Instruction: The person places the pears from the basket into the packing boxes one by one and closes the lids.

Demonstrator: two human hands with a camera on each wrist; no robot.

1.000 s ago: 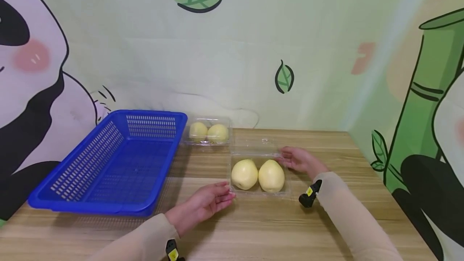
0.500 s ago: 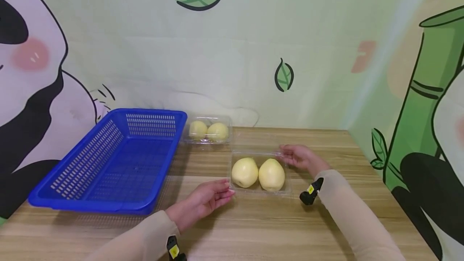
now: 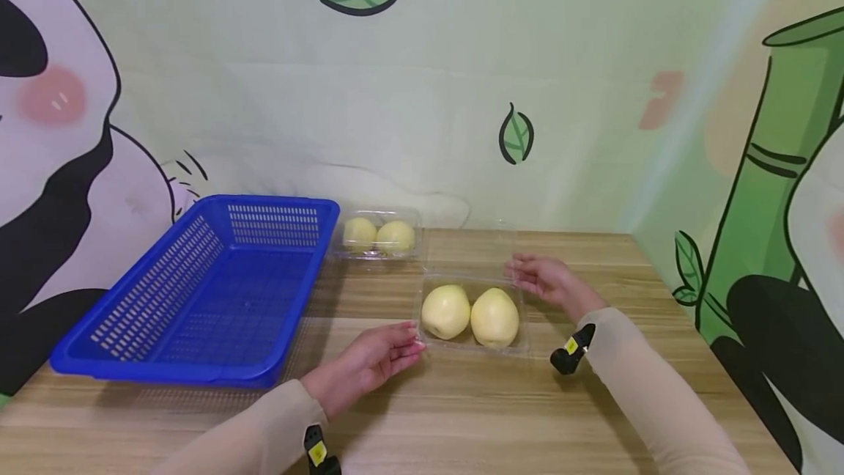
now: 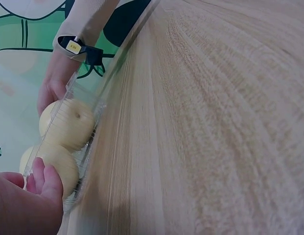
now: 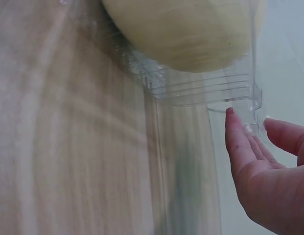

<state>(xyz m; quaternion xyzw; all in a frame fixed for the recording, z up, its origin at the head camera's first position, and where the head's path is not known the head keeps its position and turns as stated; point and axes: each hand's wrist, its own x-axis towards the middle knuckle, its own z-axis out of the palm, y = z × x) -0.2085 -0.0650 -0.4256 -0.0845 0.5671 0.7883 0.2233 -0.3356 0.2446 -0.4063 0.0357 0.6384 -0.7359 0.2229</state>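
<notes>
A clear plastic clamshell box (image 3: 475,349) holds two pale yellow pears (image 3: 445,312) side by side on the wooden table. Its see-through lid (image 3: 469,248) stands raised at the back, tilted up from the hinge. My left hand (image 3: 369,361) pinches the box's front left corner, with the rim between thumb and fingers in the left wrist view. At the back right, my right hand (image 3: 550,284) has its fairly straight fingers against the lid's edge. The right wrist view shows that hand (image 5: 271,171) with the thumb spread from the fingers, close to the hinge side.
A blue plastic basket (image 3: 290,336) with slotted walls stands on the left of the table. Behind, near the wall, another clear box (image 3: 379,255) contains two similar pears (image 3: 395,237). A printed cloth backdrop (image 3: 409,94) rises along the table's back edge.
The lid has swung upward from lying back behind the box. My right hand has risen slightly with it, while my left hand stays at the front left corner.
</notes>
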